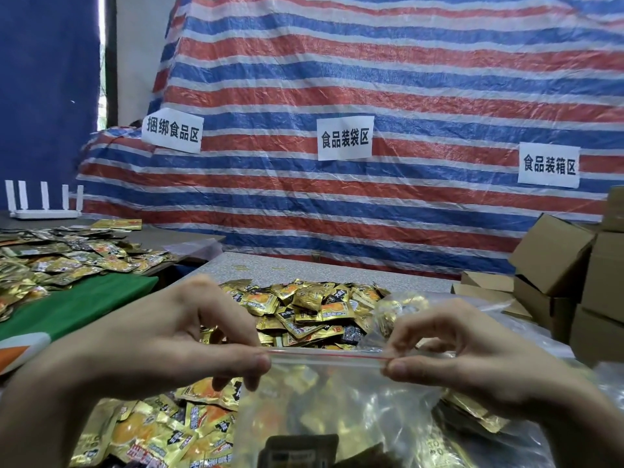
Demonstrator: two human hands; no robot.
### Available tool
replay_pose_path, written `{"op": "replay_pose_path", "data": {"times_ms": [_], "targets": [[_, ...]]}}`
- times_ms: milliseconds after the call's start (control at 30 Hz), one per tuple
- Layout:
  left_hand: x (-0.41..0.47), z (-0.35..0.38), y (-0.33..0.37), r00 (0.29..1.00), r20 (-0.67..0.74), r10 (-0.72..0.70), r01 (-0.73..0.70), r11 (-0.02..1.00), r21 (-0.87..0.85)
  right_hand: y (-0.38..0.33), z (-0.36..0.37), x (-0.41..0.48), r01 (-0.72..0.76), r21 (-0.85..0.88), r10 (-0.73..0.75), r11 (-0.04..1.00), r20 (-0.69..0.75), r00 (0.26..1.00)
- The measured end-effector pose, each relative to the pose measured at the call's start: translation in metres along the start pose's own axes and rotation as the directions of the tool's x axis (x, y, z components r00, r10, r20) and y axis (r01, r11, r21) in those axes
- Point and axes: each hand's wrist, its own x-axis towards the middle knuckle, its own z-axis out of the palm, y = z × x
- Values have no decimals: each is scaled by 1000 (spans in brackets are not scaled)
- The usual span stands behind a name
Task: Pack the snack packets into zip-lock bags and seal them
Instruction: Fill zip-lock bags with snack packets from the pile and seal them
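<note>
The clear plastic zip-lock bag, gold foil snack packets inside, hung over the table at its near edge; its red-lined zip ran crosswise, left hand pinching one end, right hand the other.

Left hand and right hand pinch opposite ends of a filled zip-lock bag's red seal strip above heaped snack packets.
</note>
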Motion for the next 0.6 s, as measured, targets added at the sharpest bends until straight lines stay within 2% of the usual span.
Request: {"op": "replay_pose_path", "data": {"times_ms": [233,600], "targets": [[0,-2,-2,999,4,-34,34,999,0,9,-8,-5,-22,83,18,996,41,999],[0,-2,-7,1000,-25,14,-14,1000,15,20,-17,-8,-4,117,-4,993,70,998]]}}
